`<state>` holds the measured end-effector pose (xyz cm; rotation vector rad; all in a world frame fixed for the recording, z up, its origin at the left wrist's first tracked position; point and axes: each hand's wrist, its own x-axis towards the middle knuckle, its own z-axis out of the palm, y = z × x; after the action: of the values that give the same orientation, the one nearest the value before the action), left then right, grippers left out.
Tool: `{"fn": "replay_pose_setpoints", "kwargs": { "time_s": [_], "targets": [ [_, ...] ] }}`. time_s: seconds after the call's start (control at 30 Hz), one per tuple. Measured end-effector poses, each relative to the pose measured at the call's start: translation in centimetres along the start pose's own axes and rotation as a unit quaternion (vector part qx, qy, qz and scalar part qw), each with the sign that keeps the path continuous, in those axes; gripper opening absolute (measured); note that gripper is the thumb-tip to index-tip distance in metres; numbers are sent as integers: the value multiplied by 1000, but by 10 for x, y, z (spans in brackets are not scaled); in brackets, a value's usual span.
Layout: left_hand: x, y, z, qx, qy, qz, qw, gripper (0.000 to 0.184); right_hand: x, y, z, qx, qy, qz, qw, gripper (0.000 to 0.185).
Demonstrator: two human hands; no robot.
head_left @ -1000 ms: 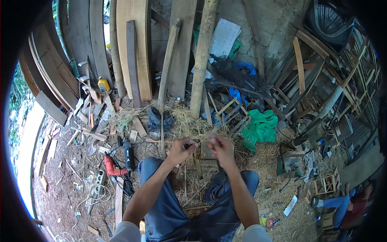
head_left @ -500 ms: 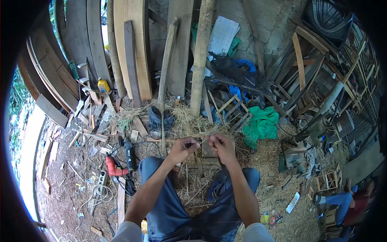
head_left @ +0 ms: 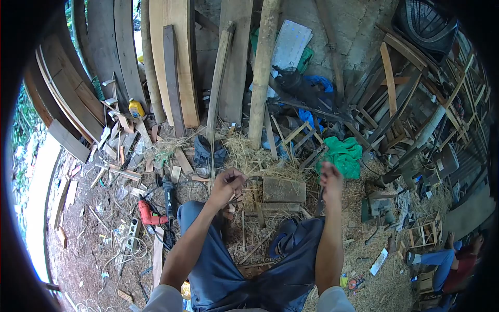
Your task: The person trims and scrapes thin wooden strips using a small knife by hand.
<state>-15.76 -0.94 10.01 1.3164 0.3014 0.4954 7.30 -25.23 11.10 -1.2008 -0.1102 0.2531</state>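
Observation:
My left hand [head_left: 226, 188] is above my left knee, its fingers curled into a pinch. Whatever is between those fingertips is too fine to make out. Off to the right, my right hand [head_left: 331, 183] is closed, held up over my right knee. A dark, narrow, knife-like tool [head_left: 320, 202] hangs down from it. Between the hands, a wooden block [head_left: 284, 191] lies on the ground, with a narrow brown wood piece [head_left: 258, 205] to its left. Loose straw-like shavings [head_left: 254, 156] are heaped just beyond.
A red drill [head_left: 149, 213] and a dark power tool [head_left: 169, 195] lie left of my knees, near a power strip [head_left: 133, 231]. Planks [head_left: 176, 62] lean at the back. A green cloth [head_left: 343, 156] is at right. Another person's leg [head_left: 436, 260] shows at far right.
My hands were close together with a thin pale strip between them. Now they are wide apart: my right hand has swung right with the dark tool, and my left hand has shifted slightly left.

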Motion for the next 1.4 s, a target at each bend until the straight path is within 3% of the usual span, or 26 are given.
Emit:
{"fn": "replay_pose_setpoints", "kwargs": {
  "time_s": [0.07,0.17,0.27,0.4,0.47,0.57,0.63,0.9,0.97,1.23,1.4],
  "targets": [
    [3,2,4,-17,3,-14,1000,5,-13,9,17,-176,-113,26,978,24],
    [4,-1,10,-39,17,-37,998,7,-27,23,44,-245,-165,-52,954,26],
    [3,-4,16,-46,28,-48,997,9,-41,28,60,-308,-148,-120,932,27],
    [2,-5,18,-46,28,-45,998,10,-37,48,58,-312,-200,-203,907,26],
    [2,-6,19,-35,27,-45,998,10,-52,41,69,-239,-244,-94,935,24],
    [2,-5,22,-22,17,-47,999,9,-66,41,82,-174,-280,-20,944,17],
    [2,-6,22,-18,11,-50,999,9,-73,39,89,-159,-280,-7,947,17],
    [5,-12,22,-233,28,-143,961,7,-78,56,97,-188,-263,-22,946,16],
    [6,-15,21,-240,16,-137,961,7,-83,48,99,-135,-274,33,952,15],
    [3,-5,31,-236,11,-116,965,9,-91,54,105,-143,-267,-18,953,17],
    [1,-10,31,-163,-15,-80,983,8,-89,61,104,-170,-257,-42,950,21]
  ]
}}
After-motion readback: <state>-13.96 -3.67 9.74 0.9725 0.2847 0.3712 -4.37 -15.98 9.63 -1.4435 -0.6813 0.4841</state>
